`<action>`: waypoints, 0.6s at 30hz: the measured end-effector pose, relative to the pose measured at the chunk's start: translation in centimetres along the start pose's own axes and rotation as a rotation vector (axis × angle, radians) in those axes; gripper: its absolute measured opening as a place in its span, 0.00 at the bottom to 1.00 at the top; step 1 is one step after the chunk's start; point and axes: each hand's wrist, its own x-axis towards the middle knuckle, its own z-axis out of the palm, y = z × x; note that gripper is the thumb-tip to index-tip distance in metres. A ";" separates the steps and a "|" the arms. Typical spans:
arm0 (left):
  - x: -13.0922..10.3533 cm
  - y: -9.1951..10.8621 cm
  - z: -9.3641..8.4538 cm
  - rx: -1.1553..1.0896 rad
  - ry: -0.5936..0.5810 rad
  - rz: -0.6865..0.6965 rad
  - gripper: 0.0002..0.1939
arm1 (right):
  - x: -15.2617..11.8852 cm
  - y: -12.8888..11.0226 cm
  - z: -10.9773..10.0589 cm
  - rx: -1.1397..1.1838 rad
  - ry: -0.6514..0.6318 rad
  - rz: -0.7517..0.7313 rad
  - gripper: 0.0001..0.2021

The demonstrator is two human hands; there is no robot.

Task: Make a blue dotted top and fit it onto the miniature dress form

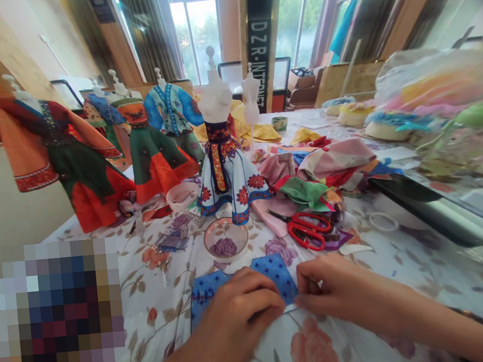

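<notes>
A small blue patterned cloth piece (275,271) with a curved notch in its upper edge lies flat on the flowered tablecloth (153,335). My left hand (246,304) rests over its lower middle, fingers curled together near the lower right edge. Just right of it, my right hand (322,286) pinches at the cloth's lower right corner, thumb and forefinger together. The fingertips of both hands are close, with a thin white edge between them. Behind the cloth stand a clear round bowl (226,240) and red-handled scissors (309,230) lying by fabric scraps.
A small mannequin in a white and blue skirt (232,170) stands behind the bowl. More dressed mannequins (74,156) are at the left. Colored fabric scraps (333,162) are heaped centre right, beside a black phone (434,206). A pixelated patch covers the lower left.
</notes>
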 end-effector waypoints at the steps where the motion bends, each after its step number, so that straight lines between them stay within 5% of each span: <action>1: -0.1 -0.1 0.0 0.022 -0.010 0.047 0.06 | 0.0 0.1 0.0 -0.008 -0.002 -0.003 0.05; 10: 0.1 0.4 -1.8 0.236 -0.270 0.141 0.16 | 0.0 0.5 0.1 -0.071 0.101 -0.016 0.05; 18: 0.1 2.0 -3.5 0.358 -0.453 0.104 0.24 | 0.1 -0.1 -0.4 0.065 0.025 -0.036 0.06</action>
